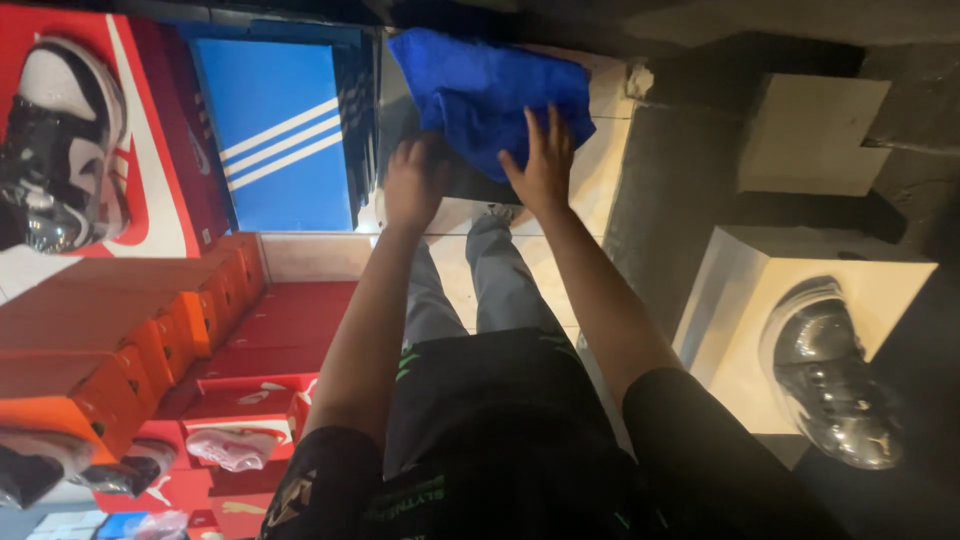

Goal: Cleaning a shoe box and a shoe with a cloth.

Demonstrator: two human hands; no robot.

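Overhead, both hands' fingers point(548, 128) press the blue cloth point(480, 85) flat.

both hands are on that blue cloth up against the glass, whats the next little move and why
Probably a short sweep of the blue cloth sideways across the glass panel. The right hand lies flat with fingers spread on the cloth's lower edge, the left hand bunches its corner, and the cloth is crumpled over only part of the pane, so the glass beside it looks untouched.
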